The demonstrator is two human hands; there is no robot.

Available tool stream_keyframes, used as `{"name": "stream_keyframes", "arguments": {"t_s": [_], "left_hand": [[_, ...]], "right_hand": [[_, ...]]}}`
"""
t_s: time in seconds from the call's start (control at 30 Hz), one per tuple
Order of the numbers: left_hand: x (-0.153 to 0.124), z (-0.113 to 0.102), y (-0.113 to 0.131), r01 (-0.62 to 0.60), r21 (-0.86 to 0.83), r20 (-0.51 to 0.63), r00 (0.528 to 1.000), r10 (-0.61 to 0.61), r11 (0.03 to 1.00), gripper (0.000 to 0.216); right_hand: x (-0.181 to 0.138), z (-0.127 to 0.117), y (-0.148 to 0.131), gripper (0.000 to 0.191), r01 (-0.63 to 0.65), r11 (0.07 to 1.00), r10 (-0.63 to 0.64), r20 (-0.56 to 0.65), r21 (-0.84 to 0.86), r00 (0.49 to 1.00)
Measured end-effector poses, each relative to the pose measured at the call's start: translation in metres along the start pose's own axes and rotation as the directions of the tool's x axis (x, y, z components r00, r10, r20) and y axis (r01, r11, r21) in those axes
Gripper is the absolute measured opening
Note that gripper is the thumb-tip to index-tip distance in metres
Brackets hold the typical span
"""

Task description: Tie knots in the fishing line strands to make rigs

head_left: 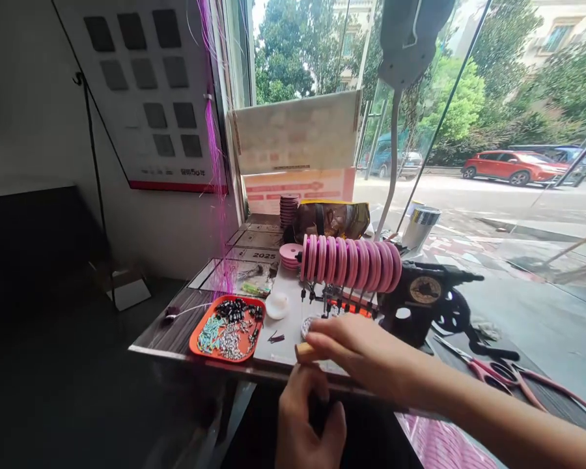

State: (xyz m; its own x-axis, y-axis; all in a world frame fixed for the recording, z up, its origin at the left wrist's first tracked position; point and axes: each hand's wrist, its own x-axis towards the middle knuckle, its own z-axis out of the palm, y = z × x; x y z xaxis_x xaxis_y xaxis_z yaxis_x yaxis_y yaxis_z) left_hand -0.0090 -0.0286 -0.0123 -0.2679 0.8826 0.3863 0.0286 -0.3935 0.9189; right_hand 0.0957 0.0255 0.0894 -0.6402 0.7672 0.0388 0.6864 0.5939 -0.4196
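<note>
My right hand [359,342] reaches in over the front of the table, fingers close together. Under its fingertips is a short tan piece [306,353] that looks like wood; its far end is hidden by the hand. Just below, at the table edge, my left hand [310,417] is curled, and anything inside it is hidden. Beyond the right hand, a row of pink spools [351,264] sits on a black hand-cranked winder [427,290], with small black clips hanging beneath. A round silvery item [306,326] lies partly behind the right fingertips.
On the left, an orange tray [194,345] holds black, teal and silver small parts. Beside it is a white dish [277,306]. Pink-handled scissors [488,374] lie at right. Purple line [215,163] hangs at left. Behind stand a brown bag [332,221], stacked spools [289,212] and a tin [422,225].
</note>
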Motion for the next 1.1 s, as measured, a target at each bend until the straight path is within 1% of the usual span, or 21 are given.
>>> {"name": "stream_keyframes", "arguments": {"t_s": [0.07, 0.1, 0.17, 0.27, 0.37, 0.5, 0.6, 0.67, 0.7, 0.73, 0.77, 0.8, 0.83, 0.87, 0.93, 0.97, 1.0, 1.07, 1.1], "left_hand": [[-0.019, 0.004, -0.003, 0.063, 0.026, -0.038, 0.997, -0.062, 0.998, 0.011], [-0.022, 0.006, -0.002, 0.107, 0.02, -0.061, 0.993, -0.106, 0.994, 0.011], [-0.021, 0.007, 0.002, 0.177, -0.006, -0.098, 0.979, -0.176, 0.984, 0.013], [-0.012, 0.006, 0.005, 0.226, -0.059, -0.052, 0.972, -0.229, 0.972, 0.015], [-0.006, 0.006, 0.005, 0.259, -0.087, 0.003, 0.966, -0.26, 0.962, 0.016], [-0.003, 0.008, 0.006, 0.264, -0.076, 0.03, 0.965, -0.262, 0.962, 0.016], [-0.002, 0.004, 0.01, 0.251, -0.105, 0.074, 0.967, -0.244, 0.962, 0.014], [0.002, -0.004, 0.014, 0.234, -0.159, 0.14, 0.967, -0.212, 0.959, 0.009], [0.005, -0.009, 0.015, 0.228, -0.189, 0.18, 0.964, -0.195, 0.955, 0.009], [0.008, -0.014, 0.017, 0.235, -0.21, 0.206, 0.959, -0.192, 0.949, 0.01], [0.01, -0.019, 0.018, 0.255, -0.242, 0.215, 0.955, -0.204, 0.936, 0.013], [0.012, -0.023, 0.018, 0.288, -0.272, 0.222, 0.947, -0.231, 0.918, 0.017], [0.012, -0.026, 0.018, 0.335, -0.294, 0.222, 0.935, -0.277, 0.895, 0.019], [0.011, -0.029, 0.018, 0.386, -0.318, 0.219, 0.919, -0.329, 0.866, 0.021], [0.006, -0.03, 0.014, 0.484, -0.362, 0.201, 0.875, -0.441, 0.797, 0.019], [0.002, -0.03, 0.012, 0.517, -0.389, 0.184, 0.855, -0.486, 0.762, 0.019], [-0.002, -0.03, 0.01, 0.541, -0.416, 0.162, 0.835, -0.526, 0.731, 0.021], [-0.009, -0.028, 0.005, 0.564, -0.46, 0.113, 0.804, -0.584, 0.686, 0.026], [-0.012, -0.028, 0.004, 0.565, -0.474, 0.09, 0.794, -0.601, 0.675, 0.027]], "right_hand": [[0.01, 0.015, 0.003, 0.049, -0.061, 0.972, 0.042, -0.087, -0.226, 0.995], [0.013, 0.022, 0.005, 0.05, -0.082, 0.945, 0.04, -0.136, -0.317, 0.99], [0.018, 0.031, 0.007, 0.047, -0.084, 0.913, 0.009, -0.186, -0.4, 0.983], [0.021, 0.036, 0.011, 0.044, -0.084, 0.908, 0.001, -0.2, -0.409, 0.98], [0.023, 0.038, 0.016, 0.046, -0.109, 0.906, 0.007, -0.243, -0.409, 0.97], [0.027, 0.039, 0.015, 0.049, -0.147, 0.917, 0.035, -0.293, -0.371, 0.955], [0.022, 0.03, 0.011, 0.046, -0.177, 0.924, 0.066, -0.315, -0.338, 0.947], [0.006, 0.02, 0.011, 0.035, -0.149, 0.937, 0.037, -0.333, -0.316, 0.942], [-0.007, 0.016, 0.013, 0.032, -0.136, 0.943, 0.017, -0.364, -0.303, 0.931], [-0.023, 0.013, 0.017, 0.034, -0.13, 0.949, 0.001, -0.408, -0.288, 0.913], [-0.042, 0.012, 0.024, 0.037, -0.164, 0.949, 0.017, -0.478, -0.269, 0.878], [-0.063, 0.013, 0.034, 0.035, -0.246, 0.938, 0.082, -0.532, -0.246, 0.843], [-0.083, 0.016, 0.046, 0.032, -0.37, 0.904, 0.199, -0.557, -0.213, 0.806], [-0.103, 0.02, 0.061, 0.031, -0.478, 0.86, 0.32, -0.54, -0.179, 0.779], [-0.136, 0.031, 0.094, 0.028, -0.608, 0.783, 0.484, -0.484, -0.132, 0.729], [-0.148, 0.036, 0.11, 0.03, -0.656, 0.746, 0.537, -0.479, -0.113, 0.694], [-0.156, 0.041, 0.125, 0.032, -0.673, 0.733, 0.561, -0.472, -0.097, 0.68], [-0.166, 0.047, 0.15, 0.035, -0.662, 0.746, 0.558, -0.47, -0.077, 0.684], [-0.167, 0.048, 0.159, 0.036, -0.671, 0.736, 0.562, -0.476, -0.086, 0.677]]}}
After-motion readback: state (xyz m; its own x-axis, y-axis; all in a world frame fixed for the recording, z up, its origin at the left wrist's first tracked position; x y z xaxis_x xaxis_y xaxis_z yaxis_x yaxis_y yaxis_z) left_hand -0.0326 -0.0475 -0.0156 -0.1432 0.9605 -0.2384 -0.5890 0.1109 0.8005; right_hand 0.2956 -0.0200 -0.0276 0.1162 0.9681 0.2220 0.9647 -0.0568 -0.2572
